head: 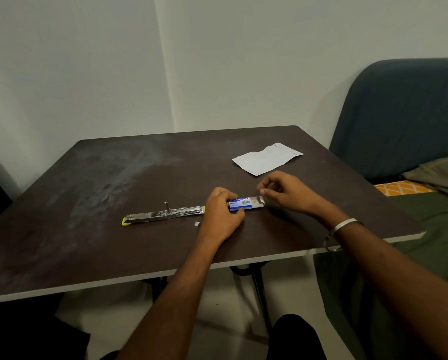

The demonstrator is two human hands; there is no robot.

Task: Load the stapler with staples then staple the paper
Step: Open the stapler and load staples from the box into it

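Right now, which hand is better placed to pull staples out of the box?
Right. The left hand is pinning the staple box to the table, while the right hand hovers with pinched fingertips just beyond the box's open flap end.

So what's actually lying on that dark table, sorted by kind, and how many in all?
Stapler, swung open flat: 1
Staple box, blue, flap open, held by the left hand: 1
Paper, white stack: 1
Small pale scrap: 1
Total: 4
The right hand hovers at the box's open end.
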